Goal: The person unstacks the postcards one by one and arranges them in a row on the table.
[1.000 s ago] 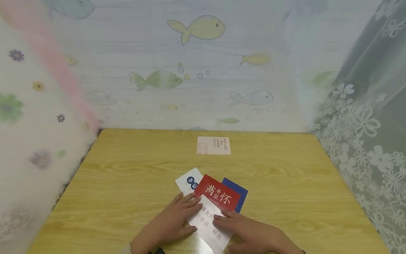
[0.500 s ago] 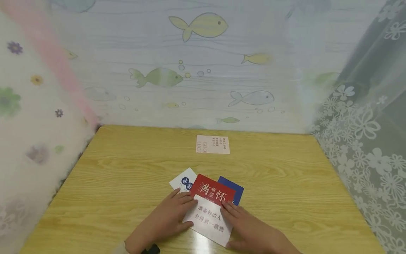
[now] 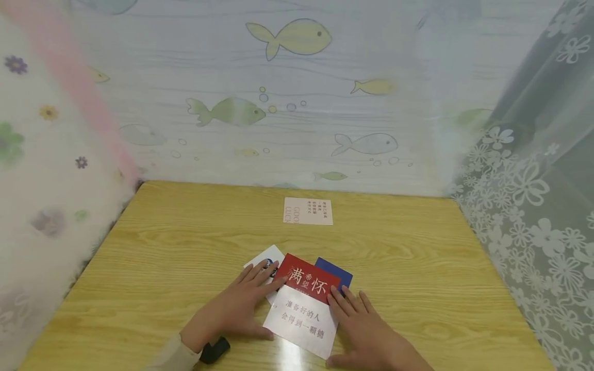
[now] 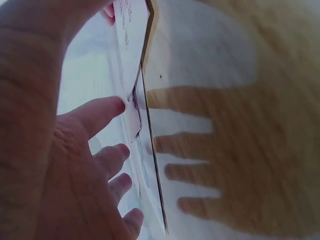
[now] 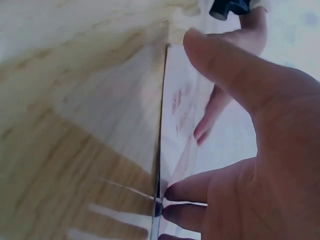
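Since the earlier frames, the pale lettered card (image 3: 299,324) has turned squarer to the red card (image 3: 310,281), and the fingers of my left hand (image 3: 234,309) have spread over the white card (image 3: 272,251). Both grips are wide, fingers extended; the pale card lies flat between them, left thumb at its lower left corner, fingertips of my right hand (image 3: 368,332) along its right edge. Beyond, the red card overlaps the blue card (image 3: 334,269), and the "GOOD LUCK" card (image 3: 303,210) lies farther off on the table (image 3: 417,257).

White card (image 3: 301,320) partly over red card (image 3: 308,279)
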Demonstrator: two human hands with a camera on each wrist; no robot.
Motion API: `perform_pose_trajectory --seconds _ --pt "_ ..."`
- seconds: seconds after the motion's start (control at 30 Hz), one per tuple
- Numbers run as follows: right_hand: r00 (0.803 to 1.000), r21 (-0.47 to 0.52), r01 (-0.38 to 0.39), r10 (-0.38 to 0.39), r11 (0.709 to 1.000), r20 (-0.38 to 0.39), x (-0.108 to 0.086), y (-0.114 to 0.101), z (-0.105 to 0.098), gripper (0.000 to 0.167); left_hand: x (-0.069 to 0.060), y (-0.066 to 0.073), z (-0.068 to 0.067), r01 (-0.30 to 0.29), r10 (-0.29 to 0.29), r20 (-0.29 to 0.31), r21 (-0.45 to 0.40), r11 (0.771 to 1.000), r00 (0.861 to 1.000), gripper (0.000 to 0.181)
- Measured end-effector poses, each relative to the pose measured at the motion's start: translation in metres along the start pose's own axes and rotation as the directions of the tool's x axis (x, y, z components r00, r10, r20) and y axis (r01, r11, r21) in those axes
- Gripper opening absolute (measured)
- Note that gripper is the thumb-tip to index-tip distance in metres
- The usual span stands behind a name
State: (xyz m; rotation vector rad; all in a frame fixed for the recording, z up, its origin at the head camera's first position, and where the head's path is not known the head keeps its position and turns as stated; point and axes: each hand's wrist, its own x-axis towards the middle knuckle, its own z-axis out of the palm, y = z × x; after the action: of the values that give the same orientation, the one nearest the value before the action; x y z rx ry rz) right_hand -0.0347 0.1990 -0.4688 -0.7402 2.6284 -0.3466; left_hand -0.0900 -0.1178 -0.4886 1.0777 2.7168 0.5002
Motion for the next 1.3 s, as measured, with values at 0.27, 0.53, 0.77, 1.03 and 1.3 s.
perform_pose_trajectory --seconds 0.27,0.53,0.77,1.03,1.3 --pt "0.996 -0.067 0.026 -0.032 0.997 -0.089 0.001 -0.001 0.009 0.121 0.004 -0.001 -0.002 -0.011 0.011 -0.004 -0.013 1.000 1.000 0.101" --pt "0.997 -0.098 -0.008 0.000 0.995 -0.083 0.003 -0.002 0.002 0.110 0.001 0.000 -0.007 -0.065 0.066 -0.090 0.017 0.998 0.994 0.099" --pt "0.987 -0.065 0.020 -0.030 0.998 -0.157 0.007 0.002 -0.003 0.101 -0.003 -0.006 -0.008 -0.118 0.137 -0.238 0.089 0.989 0.962 0.102" --pt "0.980 -0.076 0.005 -0.021 0.997 -0.200 0.014 0.009 -0.006 0.104 -0.008 -0.008 -0.011 -0.149 0.173 -0.348 0.093 0.984 0.921 0.098" --pt "0.958 -0.078 0.015 -0.037 0.997 -0.286 0.019 0.009 -0.008 0.105 -0.010 -0.010 -0.012 -0.159 0.186 -0.396 0.100 0.982 0.899 0.095"
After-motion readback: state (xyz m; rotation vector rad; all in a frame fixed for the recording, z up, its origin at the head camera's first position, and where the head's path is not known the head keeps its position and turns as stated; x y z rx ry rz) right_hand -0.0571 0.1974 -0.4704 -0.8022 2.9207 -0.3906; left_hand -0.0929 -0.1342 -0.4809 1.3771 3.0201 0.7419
